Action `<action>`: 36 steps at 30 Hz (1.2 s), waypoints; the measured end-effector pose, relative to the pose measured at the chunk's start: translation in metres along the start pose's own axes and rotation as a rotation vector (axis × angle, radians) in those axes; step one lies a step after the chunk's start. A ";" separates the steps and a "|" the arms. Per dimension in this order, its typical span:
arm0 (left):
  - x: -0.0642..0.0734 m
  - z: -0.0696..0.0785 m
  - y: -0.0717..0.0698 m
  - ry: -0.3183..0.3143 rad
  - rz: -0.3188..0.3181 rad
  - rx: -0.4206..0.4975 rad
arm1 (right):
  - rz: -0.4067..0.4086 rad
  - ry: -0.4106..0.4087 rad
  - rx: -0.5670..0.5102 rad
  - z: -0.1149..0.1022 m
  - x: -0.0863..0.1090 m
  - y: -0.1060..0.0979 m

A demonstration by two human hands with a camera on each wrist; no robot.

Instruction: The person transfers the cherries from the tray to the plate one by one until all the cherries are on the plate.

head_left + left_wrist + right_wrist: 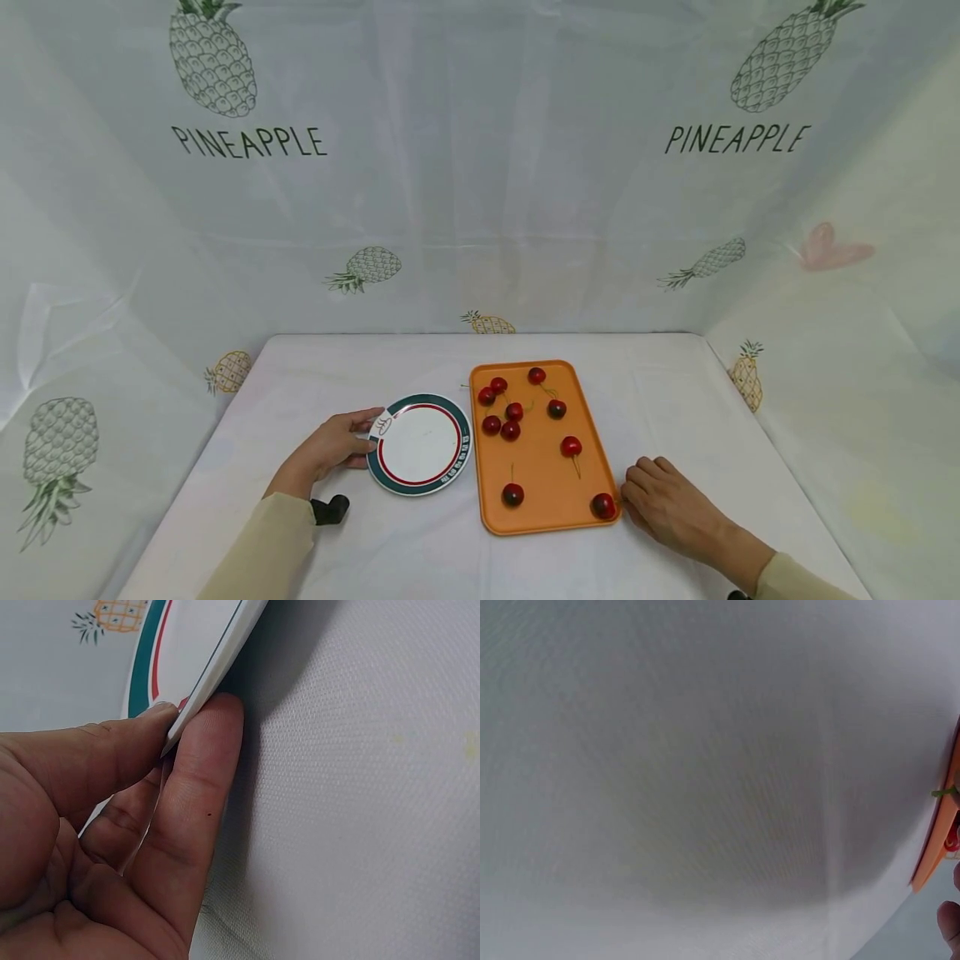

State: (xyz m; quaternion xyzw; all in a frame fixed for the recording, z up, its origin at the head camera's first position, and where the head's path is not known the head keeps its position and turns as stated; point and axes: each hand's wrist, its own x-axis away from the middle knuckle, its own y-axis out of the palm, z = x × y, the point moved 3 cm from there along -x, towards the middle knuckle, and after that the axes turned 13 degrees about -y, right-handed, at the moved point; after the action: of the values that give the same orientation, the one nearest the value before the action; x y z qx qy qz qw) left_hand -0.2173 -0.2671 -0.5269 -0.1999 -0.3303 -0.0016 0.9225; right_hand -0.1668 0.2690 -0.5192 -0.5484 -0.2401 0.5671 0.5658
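Observation:
A white plate (420,445) with a green rim and a red ring lies left of the tray. My left hand (337,440) pinches its left edge; in the left wrist view the thumb (112,754) is on top and a finger (206,765) underneath. At the near right corner of the orange tray (536,517), my right hand (671,510) has bent fingers beside a dark red cherry (603,506). The right wrist view shows a green stem end (943,793) at those fingertips, seemingly pinched; most of that hand is out of frame.
Several more cherries, some with stems, lie spread over the tray, such as one cherry (513,495) near the front and another cherry (571,447) in the middle. A white cloth (420,550) covers the table. Pineapple-printed sheeting (480,183) surrounds the back and sides.

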 end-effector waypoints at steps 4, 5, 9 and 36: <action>0.000 -0.001 -0.002 -0.005 0.000 0.006 | 0.029 -0.010 0.006 0.002 -0.007 -0.002; 0.000 -0.002 -0.002 -0.006 0.000 0.007 | 0.033 -0.011 0.010 0.003 -0.009 -0.003; 0.000 -0.003 -0.003 -0.002 -0.002 0.011 | 0.033 -0.009 0.016 0.006 -0.018 -0.005; 0.001 -0.002 0.002 0.021 0.002 0.031 | -0.048 -0.019 0.048 0.036 -0.106 0.014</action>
State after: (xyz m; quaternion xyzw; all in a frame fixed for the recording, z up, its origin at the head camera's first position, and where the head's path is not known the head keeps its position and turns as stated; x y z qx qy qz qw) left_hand -0.2154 -0.2662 -0.5284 -0.1858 -0.3202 0.0025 0.9290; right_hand -0.2299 0.1823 -0.4848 -0.5233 -0.2446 0.5641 0.5900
